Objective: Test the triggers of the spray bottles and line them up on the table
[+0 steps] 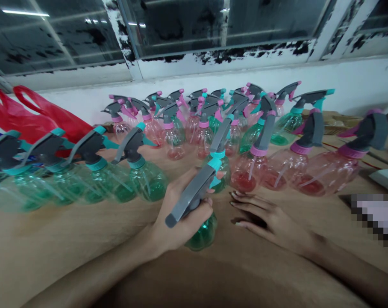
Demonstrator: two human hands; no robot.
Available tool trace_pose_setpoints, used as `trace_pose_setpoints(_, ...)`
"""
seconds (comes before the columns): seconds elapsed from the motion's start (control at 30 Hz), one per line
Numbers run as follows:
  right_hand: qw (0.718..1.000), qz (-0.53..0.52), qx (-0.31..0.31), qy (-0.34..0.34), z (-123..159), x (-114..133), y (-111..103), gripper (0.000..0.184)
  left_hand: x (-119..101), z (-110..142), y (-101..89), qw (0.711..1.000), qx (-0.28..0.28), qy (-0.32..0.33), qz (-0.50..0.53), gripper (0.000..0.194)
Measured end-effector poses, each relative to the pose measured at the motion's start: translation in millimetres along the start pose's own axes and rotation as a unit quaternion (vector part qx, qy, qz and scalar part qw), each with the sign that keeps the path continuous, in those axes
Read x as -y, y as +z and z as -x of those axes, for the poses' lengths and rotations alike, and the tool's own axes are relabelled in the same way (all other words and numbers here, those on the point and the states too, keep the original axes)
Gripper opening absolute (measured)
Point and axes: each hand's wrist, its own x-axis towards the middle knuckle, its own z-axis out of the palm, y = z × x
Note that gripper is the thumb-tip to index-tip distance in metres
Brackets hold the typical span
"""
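My left hand (176, 222) is wrapped round a green spray bottle (203, 233) with a grey and teal trigger head, gripping it at the neck and holding it tilted on the wooden table (69, 239). My right hand (264, 218) lies flat on the table just to the right of that bottle, fingers stretched out and holding nothing. Directly behind both hands stand another green bottle (221, 164) and a pink bottle (250, 171).
Several green spray bottles (142, 175) line the left side and several pink ones (322, 171) the right, with more clustered at the back by the white wall. Red plastic bags (36, 115) lie at far left. A pale flat object (386, 177) sits at the right edge.
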Motion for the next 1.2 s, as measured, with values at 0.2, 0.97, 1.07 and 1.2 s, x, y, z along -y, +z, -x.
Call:
trace_pose_setpoints(0.2,1.000,0.004,0.014,0.003,-0.3,0.4,-0.8,0.041,-0.5,0.4,0.2,0.999,0.008,0.008,0.032,0.032)
trace_pose_setpoints(0.97,1.000,0.002,0.012,0.006,-0.7,1.1,-1.2,0.042,0.9,-0.6,-0.6,0.999,0.019,-0.016,0.042,0.040)
trace_pose_setpoints(1.07,1.000,0.002,0.012,0.004,-0.2,-0.1,0.0,0.042,1.8,-0.9,0.0,0.997,0.028,-0.038,0.056,0.042)
trace_pose_setpoints(1.2,1.000,-0.002,0.010,0.005,-0.1,-0.3,0.1,0.042,4.5,-1.6,1.2,0.997,0.029,-0.039,0.056,0.041)
